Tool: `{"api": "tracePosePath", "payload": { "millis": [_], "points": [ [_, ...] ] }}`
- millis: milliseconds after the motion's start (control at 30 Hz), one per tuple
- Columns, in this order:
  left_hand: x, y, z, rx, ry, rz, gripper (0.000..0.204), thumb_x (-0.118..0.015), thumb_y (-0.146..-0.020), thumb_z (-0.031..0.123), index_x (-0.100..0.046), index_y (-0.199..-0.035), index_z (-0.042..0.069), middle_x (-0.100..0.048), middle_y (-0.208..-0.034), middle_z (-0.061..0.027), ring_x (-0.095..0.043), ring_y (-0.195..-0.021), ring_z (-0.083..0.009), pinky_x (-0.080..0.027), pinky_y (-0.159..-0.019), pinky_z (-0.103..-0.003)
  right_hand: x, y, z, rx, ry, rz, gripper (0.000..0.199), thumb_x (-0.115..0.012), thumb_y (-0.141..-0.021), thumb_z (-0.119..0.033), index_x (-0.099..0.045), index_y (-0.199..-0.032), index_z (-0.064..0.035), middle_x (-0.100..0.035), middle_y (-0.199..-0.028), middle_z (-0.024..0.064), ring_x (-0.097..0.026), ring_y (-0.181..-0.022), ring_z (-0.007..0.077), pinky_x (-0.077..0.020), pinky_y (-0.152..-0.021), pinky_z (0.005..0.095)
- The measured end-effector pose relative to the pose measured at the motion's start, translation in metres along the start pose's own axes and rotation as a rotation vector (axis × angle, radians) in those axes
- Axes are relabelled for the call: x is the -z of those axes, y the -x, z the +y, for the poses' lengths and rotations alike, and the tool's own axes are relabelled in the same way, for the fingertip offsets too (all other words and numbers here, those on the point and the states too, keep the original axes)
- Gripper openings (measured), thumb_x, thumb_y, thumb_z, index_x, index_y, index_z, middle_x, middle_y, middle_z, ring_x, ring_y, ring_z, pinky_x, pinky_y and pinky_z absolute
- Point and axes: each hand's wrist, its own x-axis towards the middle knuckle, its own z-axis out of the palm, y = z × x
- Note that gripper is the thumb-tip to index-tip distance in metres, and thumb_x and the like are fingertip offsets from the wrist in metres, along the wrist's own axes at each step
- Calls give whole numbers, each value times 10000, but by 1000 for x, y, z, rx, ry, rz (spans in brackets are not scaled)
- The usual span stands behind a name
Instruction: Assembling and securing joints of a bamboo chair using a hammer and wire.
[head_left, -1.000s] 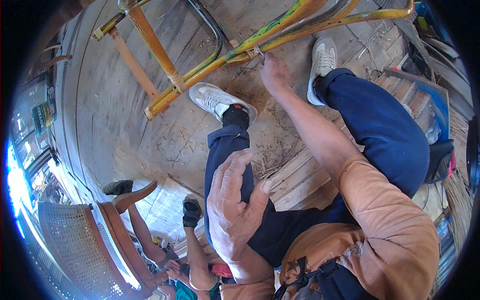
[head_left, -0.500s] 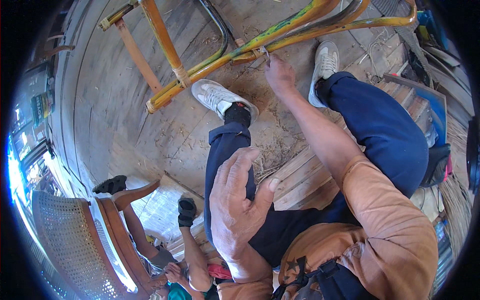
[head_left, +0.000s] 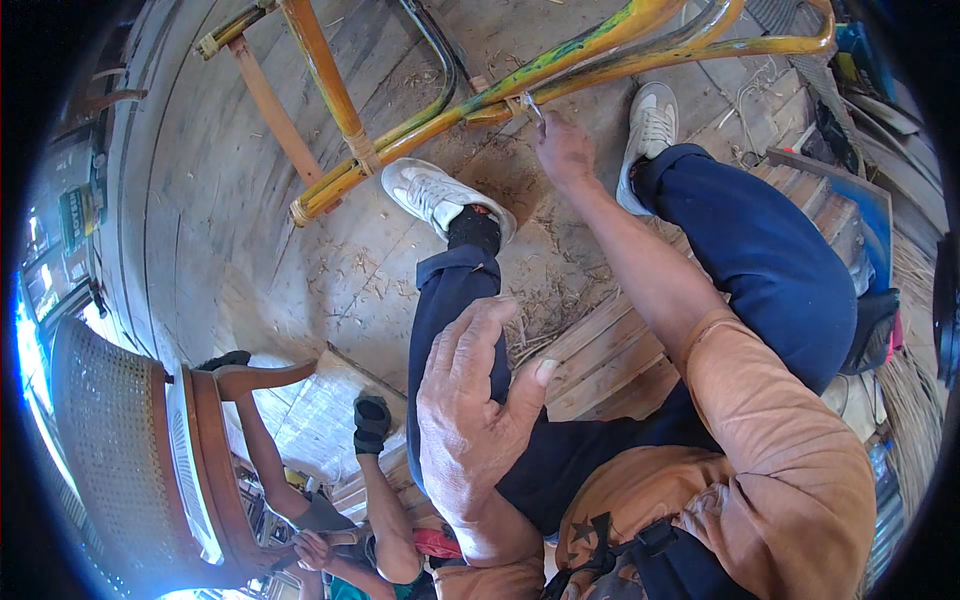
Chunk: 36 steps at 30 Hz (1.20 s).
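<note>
A yellow-brown bamboo or rattan furniture frame (head_left: 600, 50) stretches across the top of the view, with pale binding wrapped at its joints. At one bound joint my right hand (head_left: 565, 150) is closed, with a thin whitish piece (head_left: 535, 106) showing between its fingertips and the frame. Whether that piece is a binding strip or a small tool is unclear. Nearer to me, my left hand (head_left: 468, 395) hangs over my left leg, fingers stretched out and thumb apart, holding nothing.
My white shoes (head_left: 435, 192) stand near the frame on a wooden floor (head_left: 330, 270) strewn with shavings. At lower left, another person's hand (head_left: 313, 550) is at a brown chair with woven cane (head_left: 115, 450). A blue-edged board (head_left: 872, 215) lies at right.
My right hand has shifted slightly right and down from the joint, showing more of the whitish piece. The cane chair at lower left has turned a little. My left hand stays nearly still.
</note>
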Motion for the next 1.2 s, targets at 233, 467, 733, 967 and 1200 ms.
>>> {"api": "tracePosePath", "payload": {
  "millis": [233,467,733,967,1200],
  "points": [
    [-2,-1,2,-8,1,-9,425,-708,-747,184,-564,-1111,20,-596,-1086,-182,-578,-982,-358,-461,-844,-396,9,4,-9,13,-38,-40,220,-502,-873,-257,-571,-987,-82,-644,-904,182,-619,-862,368,-482,-753,470],
    [-1,-2,2,-17,-12,-8,421,-716,-745,187,-568,-1096,6,-603,-1084,-177,-582,-981,-353,-462,-848,-392,3,-9,-11,-41,-67,-70,292,-498,-867,-242,-530,-1116,-92,-636,-972,203,-606,-912,398,-480,-794,490],
    [-2,-2,2,-1,-9,-9,421,-714,-742,172,-566,-1101,9,-603,-1087,-175,-581,-994,-347,-461,-859,-389,-3,-6,-6,-42,-42,-30,260,-455,-885,-270,-570,-1003,-68,-631,-916,228,-607,-857,412,-480,-752,496],
    [-2,-1,2,4,-17,-28,426,-706,-750,182,-557,-1112,13,-597,-1098,-174,-572,-1012,-346,-451,-871,-392,-10,-5,12,-64,19,-77,221,-444,-881,-238,-548,-986,-74,-629,-935,222,-600,-882,416,-478,-746,494],
    [-2,0,5,12,-11,-36,419,-694,-760,189,-556,-1114,12,-593,-1095,-177,-569,-1006,-354,-452,-861,-394,-41,29,77,-45,-12,-2,186,-419,-877,-166,-541,-982,-73,-626,-921,218,-599,-895,408,-479,-726,479]
  ]
}}
